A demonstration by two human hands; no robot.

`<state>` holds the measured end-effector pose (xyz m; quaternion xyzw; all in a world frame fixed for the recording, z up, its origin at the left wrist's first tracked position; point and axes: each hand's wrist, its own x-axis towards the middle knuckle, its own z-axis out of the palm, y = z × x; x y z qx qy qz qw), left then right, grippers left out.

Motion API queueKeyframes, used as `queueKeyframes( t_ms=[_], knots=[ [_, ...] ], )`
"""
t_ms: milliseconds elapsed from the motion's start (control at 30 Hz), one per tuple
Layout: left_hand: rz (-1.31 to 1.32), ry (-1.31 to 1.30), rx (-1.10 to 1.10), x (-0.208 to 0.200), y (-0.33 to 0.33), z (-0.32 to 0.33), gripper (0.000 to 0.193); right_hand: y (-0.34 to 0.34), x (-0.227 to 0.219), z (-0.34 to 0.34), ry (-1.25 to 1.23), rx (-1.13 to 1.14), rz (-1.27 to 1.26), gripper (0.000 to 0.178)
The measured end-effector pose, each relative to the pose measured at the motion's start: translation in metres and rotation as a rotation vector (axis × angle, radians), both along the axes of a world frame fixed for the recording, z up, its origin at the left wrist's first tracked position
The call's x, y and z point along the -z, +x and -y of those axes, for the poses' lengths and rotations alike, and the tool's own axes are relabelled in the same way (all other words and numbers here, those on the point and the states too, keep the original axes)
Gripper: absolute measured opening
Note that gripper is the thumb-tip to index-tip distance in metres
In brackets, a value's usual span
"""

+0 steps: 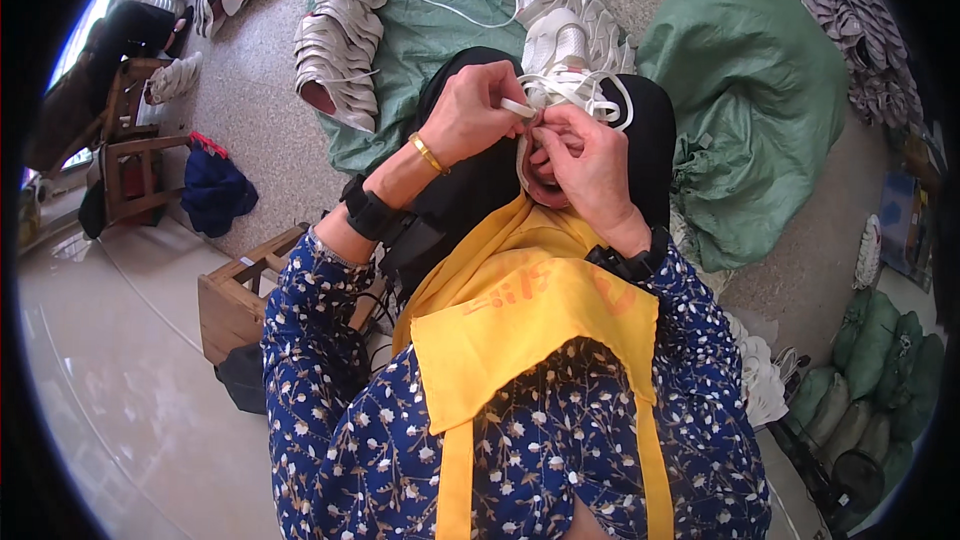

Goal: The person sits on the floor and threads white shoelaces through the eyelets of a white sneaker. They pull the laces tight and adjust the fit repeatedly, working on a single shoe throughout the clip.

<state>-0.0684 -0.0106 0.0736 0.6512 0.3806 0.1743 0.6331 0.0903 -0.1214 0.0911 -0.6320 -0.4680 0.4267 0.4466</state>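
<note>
White shoe: held upright over the lap, at 12 o'clock from the yellow apron, its opening turned toward the person. White lace loops across its top.

Left hand: fingers closed, pinching the stiff tip of the lace at 3 o'clock from the knuckles. Gold bangle and black wrist strap on that arm.

Right hand: fingers closed on the rim of the shoe's opening, touching the left hand's fingertips.

Surroundings: stack of white shoe uppers on a green sack at 11 o'clock; a fuller green sack at 2 o'clock; more shoes beyond it. Wooden stool at 9 o'clock, beside the left elbow. Wooden chair and a blue cloth at 10 o'clock.
</note>
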Motion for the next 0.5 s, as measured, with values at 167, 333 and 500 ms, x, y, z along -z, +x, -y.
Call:
queueKeyframes(
  t_ms=[167, 333, 500],
  knots=[
    [0.034, -0.088, 0.063, -0.001, 0.004, -0.006, 0.006, 0.007, 0.006, 0.002, 0.021, -0.009, 0.014, 0.006],
    [0.039, -0.140, 0.143, 0.000, 0.007, -0.007, 0.008, 0.010, 0.007, 0.005, 0.065, 0.000, 0.045, 0.006],
    [0.084, -0.092, 0.039, -0.001, 0.010, 0.008, 0.012, 0.016, 0.003, 0.007, 0.110, -0.003, 0.064, 0.005]
  ],
)
